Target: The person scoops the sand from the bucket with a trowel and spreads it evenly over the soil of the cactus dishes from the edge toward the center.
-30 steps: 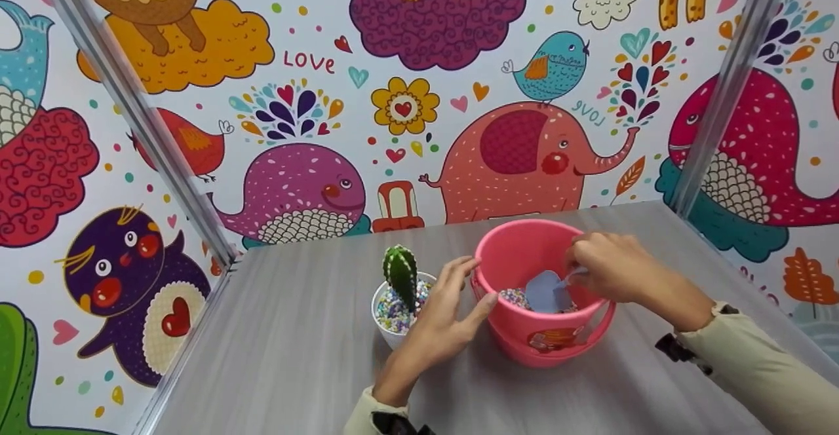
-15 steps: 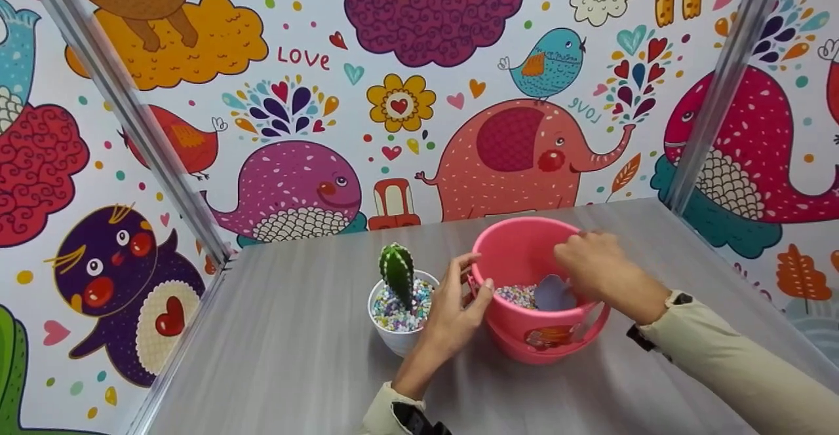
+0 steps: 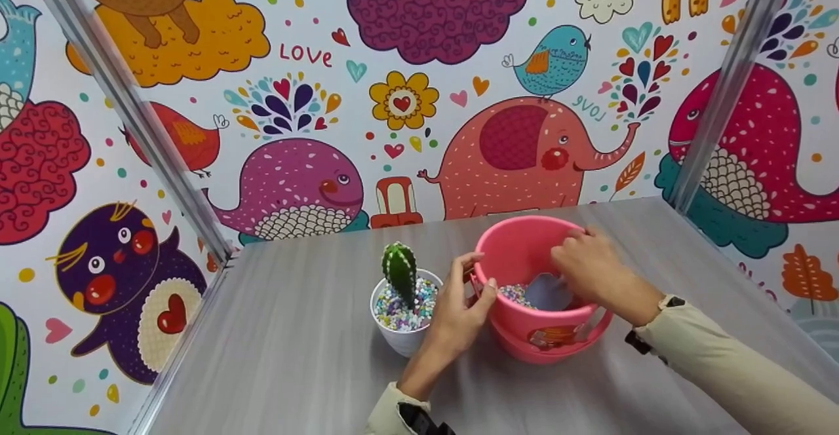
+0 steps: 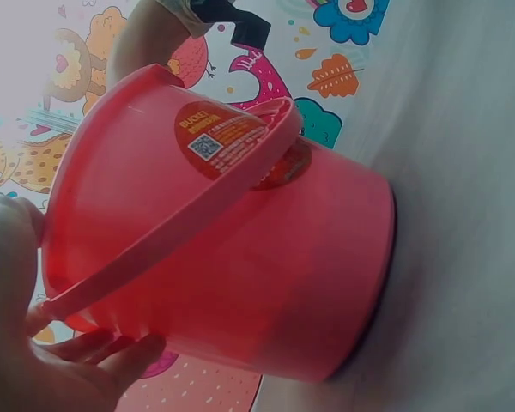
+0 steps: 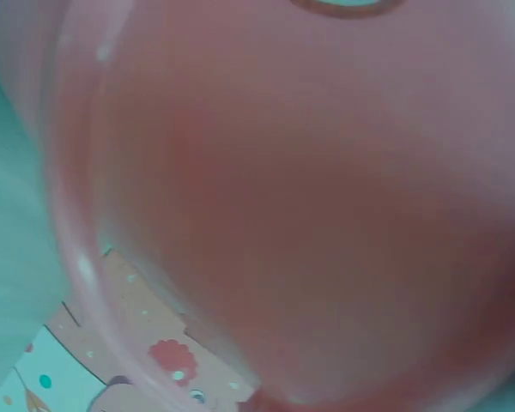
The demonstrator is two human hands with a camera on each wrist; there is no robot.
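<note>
A pink bucket (image 3: 514,338) stands on the table with small multicoloured pebbles (image 3: 514,294) inside. My left hand (image 3: 455,317) holds its left side near the rim; in the left wrist view the fingers (image 4: 137,356) lie against the outer wall, beside the bail handle (image 4: 159,240). Over the bucket's right side, my right hand (image 3: 603,271) grips a blue-grey shovel (image 3: 548,292), whose blade is down at the pebbles. The shovel's grip is hidden by the hand. In the right wrist view the blurred bucket wall (image 5: 309,215) fills most of the picture.
Left of the bucket, close to my left forearm, a cactus (image 3: 400,274) stands in a white pot (image 3: 401,343) topped with the same kind of pebbles. Cartoon-printed walls with metal corner posts (image 3: 724,88) enclose the grey table (image 3: 282,330).
My left hand has moved from beside the bucket's rim to hold it. My right hand has gone left and lower into the bucket, and the shovel blade has shifted and tilted among the pebbles.
</note>
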